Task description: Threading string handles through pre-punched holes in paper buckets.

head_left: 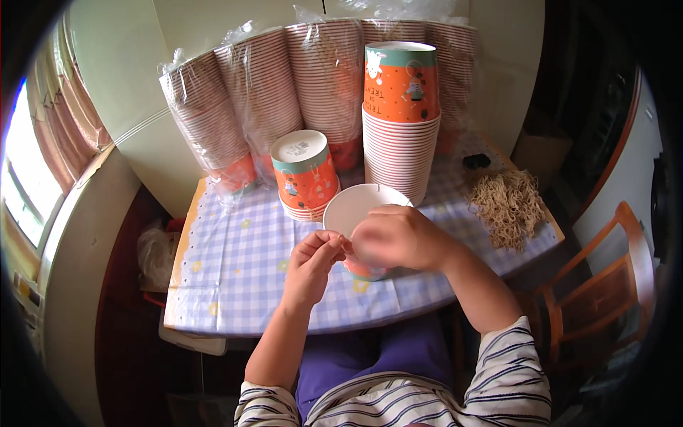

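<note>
Though the right hand (391, 238) overlaps, the cup (354, 205) appears white inside.

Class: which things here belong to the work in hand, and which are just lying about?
Apparently in use:
white-lined orange-and-green paper cup, left hand and right hand at its rim
tall orange-topped paper-cup stack
short orange paper-cup stack
probably tangled beige strings

Likely lying about:
brown wooden chair
whitish plastic bag

Glaring window (20, 153), blurred right hand (393, 236)
</note>
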### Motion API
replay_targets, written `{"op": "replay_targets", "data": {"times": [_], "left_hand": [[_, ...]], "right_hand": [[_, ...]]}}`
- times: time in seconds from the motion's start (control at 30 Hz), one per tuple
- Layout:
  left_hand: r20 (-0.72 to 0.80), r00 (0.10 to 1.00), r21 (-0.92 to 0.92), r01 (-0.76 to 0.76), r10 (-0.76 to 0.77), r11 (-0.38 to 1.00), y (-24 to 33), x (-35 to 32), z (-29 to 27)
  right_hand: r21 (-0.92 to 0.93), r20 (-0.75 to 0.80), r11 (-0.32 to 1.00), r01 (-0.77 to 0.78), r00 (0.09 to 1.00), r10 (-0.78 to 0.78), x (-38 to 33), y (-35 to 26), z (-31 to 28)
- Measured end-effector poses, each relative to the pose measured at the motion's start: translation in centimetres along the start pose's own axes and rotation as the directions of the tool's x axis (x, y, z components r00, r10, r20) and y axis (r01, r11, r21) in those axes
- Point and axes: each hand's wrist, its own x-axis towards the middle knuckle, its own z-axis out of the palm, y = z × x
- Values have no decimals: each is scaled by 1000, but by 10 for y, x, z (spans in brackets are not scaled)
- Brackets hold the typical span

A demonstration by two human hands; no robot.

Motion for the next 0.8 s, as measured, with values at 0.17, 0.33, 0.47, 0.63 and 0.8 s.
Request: {"op": "replay_targets", "data": {"times": [0.17,0.33,0.47,0.63,0.8], "left_hand": [[44,999,297,-36,24,954,-2,1,6],[2,1000,383,16,-19,924,-4,-6,9],[23,999,505,-37,30,863,-11,-14,10],[21,998,375,-57,53,925,-19,-19,5],[32,994,249,-111,106,962,-28,-21,-7]], "right_hand": [[107,179,991,-76,982,56,6,-1,-3],[88,146,996,-2,989,-11,12,-2,1],[101,114,995,9,993,-21,13,0,8],[-270,-286,955,122,937,-200,1,9,19],[-239,-312,969,58,941,-134,-29,4,25]]}}
